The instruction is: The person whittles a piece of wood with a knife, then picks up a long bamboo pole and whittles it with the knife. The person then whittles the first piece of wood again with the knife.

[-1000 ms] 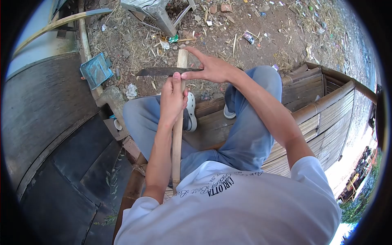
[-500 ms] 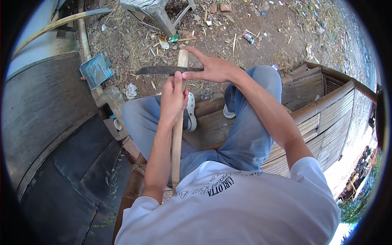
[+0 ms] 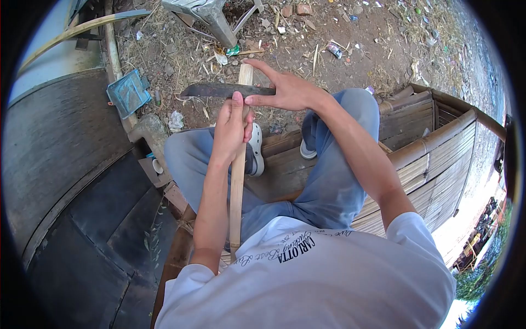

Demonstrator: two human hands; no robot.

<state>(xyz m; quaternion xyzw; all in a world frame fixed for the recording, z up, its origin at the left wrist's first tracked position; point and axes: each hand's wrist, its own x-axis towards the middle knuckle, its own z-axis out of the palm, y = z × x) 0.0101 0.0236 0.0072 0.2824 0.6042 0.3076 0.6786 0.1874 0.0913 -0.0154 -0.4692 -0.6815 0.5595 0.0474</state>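
A pale bamboo strip [image 3: 237, 186] runs lengthwise from near my shirt to out beyond my knees. My left hand [image 3: 230, 129] is closed round its upper part, thumb pointing up towards the blade. Across the strip, just beyond that thumb, lies the dark blade of a knife [image 3: 211, 90], its tip to the left. My right hand [image 3: 293, 90] has the knife's handle end, which is hidden in the palm. Its thumb lies along the near side of the blade, and its index finger reaches to the strip's far end.
A slatted bamboo bench [image 3: 433, 159] extends to the right of my legs. Ahead, a grey plastic stool [image 3: 211, 22] stands on littered ground. A blue plastic tray [image 3: 129, 94] lies at left, near dark panels [image 3: 82, 236]. A curved bamboo pole [image 3: 82, 34] is at upper left.
The blade has turned slightly, so more of its flat side shows. My left thumb has shifted a little up and left. Both hands stay at the same part of the strip.
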